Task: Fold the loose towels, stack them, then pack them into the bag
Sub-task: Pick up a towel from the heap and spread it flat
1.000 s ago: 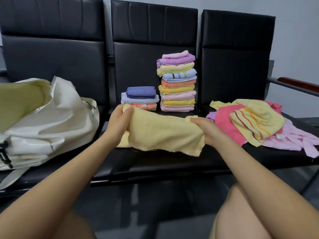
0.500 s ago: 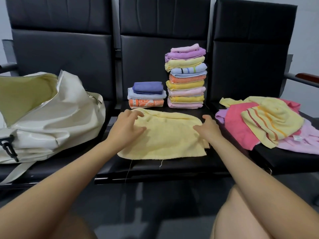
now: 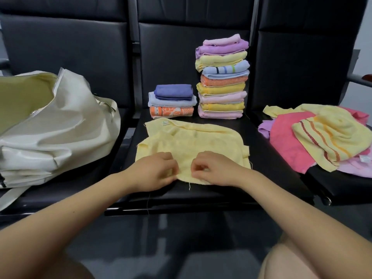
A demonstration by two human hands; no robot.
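Setting: a row of three black padded seats (image 3: 201,194) with tall backs, filling the frame from left to right; a pale wall shows at the far right edge.

Item 1, left of frame: a cream-white bag (image 3: 60,133) lying on the left seat, its mouth open toward the upper left and showing a yellowish lining.

Item 2, centre of frame: a pale yellow towel (image 3: 193,137) spread on the middle seat, partly doubled over itself, a small white tag near its far left corner and loose threads hanging from its near edge.

Item 3, lower centre: the left hand (image 3: 155,170), fingers curled, pinching the near edge of the pale yellow towel.

Item 4, just beside it: the right hand (image 3: 213,168), fingers likewise curled and pinching the same near edge. The two hands are close together, nearly touching.

Item 5, behind the towel, centre: a short stack (image 3: 172,104) of three folded towels, orange-patterned at the bottom, light blue in the middle, blue-violet on top.

Item 6, just right of it: a tall stack (image 3: 222,77) of folded towels in pink, yellow, orange, striped blue and purple, standing against the seat back.

Item 7, right of frame: a loose pile (image 3: 318,137) of unfolded towels on the right seat, a yellow one with red and orange stripes lying over pink and lilac ones.
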